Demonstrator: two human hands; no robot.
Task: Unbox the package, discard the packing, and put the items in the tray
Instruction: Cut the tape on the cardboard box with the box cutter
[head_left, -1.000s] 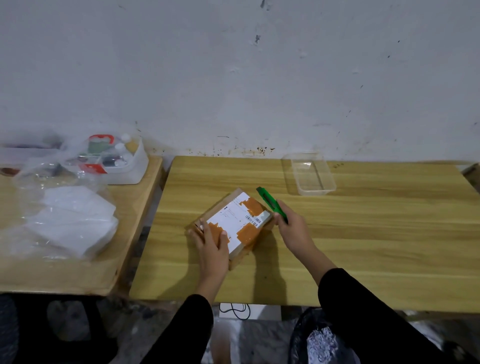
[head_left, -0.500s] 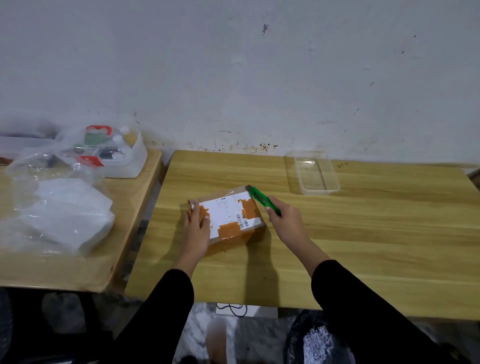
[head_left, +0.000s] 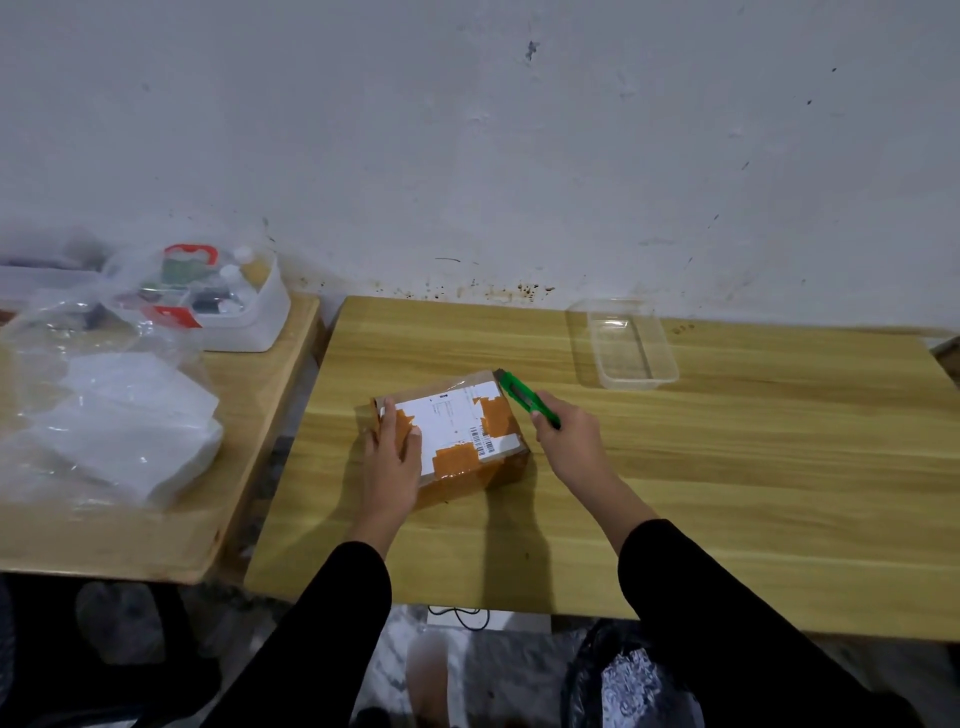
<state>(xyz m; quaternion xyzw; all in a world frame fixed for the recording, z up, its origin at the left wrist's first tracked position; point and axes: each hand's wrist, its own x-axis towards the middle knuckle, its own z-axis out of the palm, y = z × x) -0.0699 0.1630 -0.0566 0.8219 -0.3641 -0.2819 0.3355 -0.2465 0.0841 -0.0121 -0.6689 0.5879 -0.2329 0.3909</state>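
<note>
A brown cardboard package (head_left: 467, 441) with a white shipping label and orange tape lies on the wooden table (head_left: 675, 467), sealed. My left hand (head_left: 390, 462) presses flat on its left end, holding it down. My right hand (head_left: 569, 441) grips a green utility knife (head_left: 524, 397), whose tip touches the package's far right corner. An empty clear plastic tray (head_left: 631, 345) stands at the back of the table, to the right of the package.
A second wooden table (head_left: 156, 519) on the left carries clear bags of white material (head_left: 124, 415) and a white bin of small items (head_left: 223, 301). A dark bag (head_left: 623, 680) sits on the floor below the table's front edge. The wall rises right behind.
The package has been turned clockwise so its long side lies more across the table. My left hand shifted to its left end. The knife tip stays at the far right corner.
</note>
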